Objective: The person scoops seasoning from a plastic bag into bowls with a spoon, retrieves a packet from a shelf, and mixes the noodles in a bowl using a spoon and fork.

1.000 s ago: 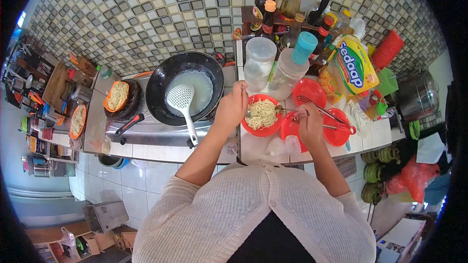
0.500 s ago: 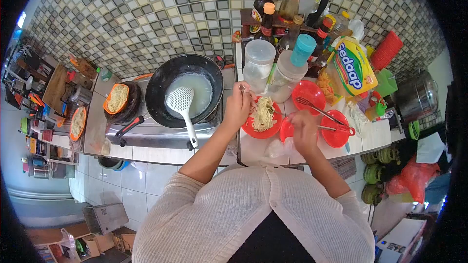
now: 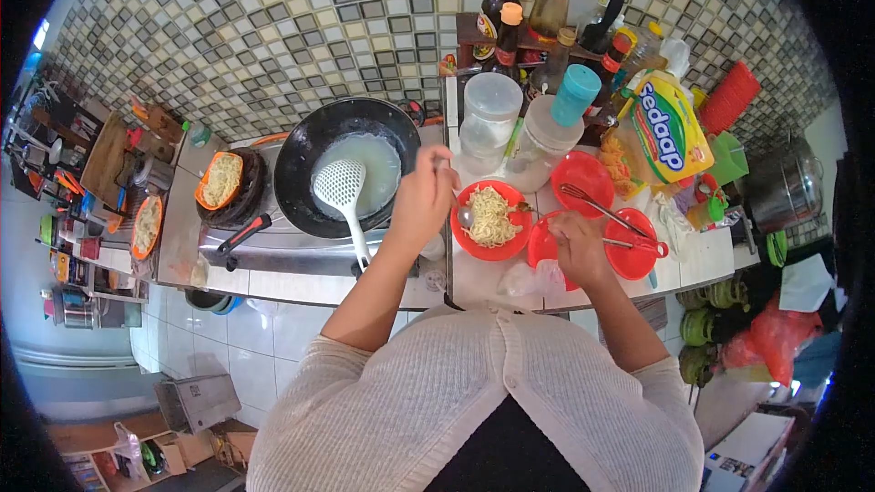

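A red bowl (image 3: pixel 465 241) of pale noodles (image 3: pixel 493 219) stands on the tiled counter in front of me. My left hand (image 3: pixel 427 196) is at its left rim, fingers closed round a metal spoon (image 3: pixel 466 217) whose round end rests against the noodles. A small dark bit shows at the right side of the noodles. To the right, my right hand (image 3: pixel 581 248) is closed above another red bowl (image 3: pixel 544 241) and partly covers it. What its fingers hold, if anything, is hidden. Beside it, a whisk (image 3: pixel 611 211) and a metal-shafted utensil (image 3: pixel 629 244) lie across the red bowls.
A black wok (image 3: pixel 296 159) with cloudy liquid and a white skimmer (image 3: pixel 341 184) sits on the stove at left. Orange-rimmed noodle dishes (image 3: pixel 221 180) stand beyond it. Plastic jars (image 3: pixel 492 114), sauce bottles (image 3: pixel 551 0) and a yellow Sedaap pack (image 3: pixel 670 132) line the back.
My left hand has drawn back to the left, uncovering more of the noodles and the spoon's end. The noodles lie lower and flatter in the bowl. My right hand has shifted slightly right and down.
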### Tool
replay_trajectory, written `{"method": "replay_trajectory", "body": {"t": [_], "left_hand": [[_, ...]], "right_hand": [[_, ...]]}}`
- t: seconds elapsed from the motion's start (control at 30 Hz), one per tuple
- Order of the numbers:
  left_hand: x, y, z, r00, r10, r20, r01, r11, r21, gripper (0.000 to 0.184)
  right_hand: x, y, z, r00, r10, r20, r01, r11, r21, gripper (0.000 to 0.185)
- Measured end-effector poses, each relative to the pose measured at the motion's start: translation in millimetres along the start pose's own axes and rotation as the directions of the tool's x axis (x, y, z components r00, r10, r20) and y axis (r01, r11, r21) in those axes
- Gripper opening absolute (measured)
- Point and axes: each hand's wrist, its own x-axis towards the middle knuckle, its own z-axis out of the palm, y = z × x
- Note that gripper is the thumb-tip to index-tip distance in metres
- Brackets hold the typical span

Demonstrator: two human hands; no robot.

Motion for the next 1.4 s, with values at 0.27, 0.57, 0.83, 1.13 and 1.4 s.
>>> {"method": "replay_trajectory", "body": {"t": [0.27,0.57,0.83,1.13,1.4], "left_hand": [[1.3,-34.1,29.9,0.992,-0.034,0.122,0.025,0.997,0.067,0.018],[-1.6,-36.2,39.4,0.987,0.017,0.16,0.005,0.99,-0.14,0.012],[5.8,4.5,-7.4,0.974,-0.027,0.225,0.037,0.999,-0.039,0.013],[0.9,-12.5,23.1,0.975,0.093,0.204,-0.135,0.971,0.2,0.013],[3.0,-30.5,27.6,0.99,0.024,0.136,-0.04,0.993,0.115,0.015]], "right_hand": [[-18.4,10.9,52.9,0.835,0.548,-0.048,-0.473,0.76,0.446,0.022],[-17.8,-7.3,28.2,0.892,0.307,-0.332,-0.193,0.923,0.334,0.023],[-8.0,-8.5,24.0,0.929,0.175,-0.326,-0.101,0.968,0.23,0.021],[5.0,3.9,46.9,0.943,0.301,-0.142,-0.264,0.936,0.234,0.018],[-16.7,31.2,54.6,0.882,0.456,-0.123,-0.404,0.863,0.303,0.02]]}}
